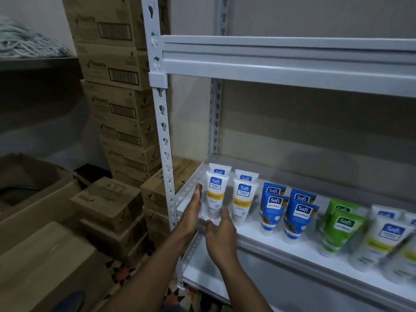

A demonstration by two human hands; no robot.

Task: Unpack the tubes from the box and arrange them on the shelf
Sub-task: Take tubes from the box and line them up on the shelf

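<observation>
Left hand (pixel 192 212): fingers straight and together, palm turned inward, just left of the front white tube (pixel 216 194); it may be touching the tube's side, but the view is too soft to tell.
Right hand (pixel 221 237): fingers relaxed and spread, holding nothing, at the shelf's front edge just right of the same tube.
Front white tube: at the left end of the shelf, upright on its cap, long axis vertical, flat crimped end up, label facing the camera.
Other tubes: a second white tube (pixel 244 201) beside it, then blue tubes (pixel 273 210), green tubes (pixel 341 230) and blurred white tubes (pixel 387 237), all upright in short rows running front to back.
Shelf (pixel 252 233): white board on a pale metal rack with a slotted post (pixel 165 154).
Room: stacked brown cartons (pixel 119 97) left of the rack, an open carton (pixel 33 176) nearer, patterned floor tiles (pixel 126 273).
</observation>
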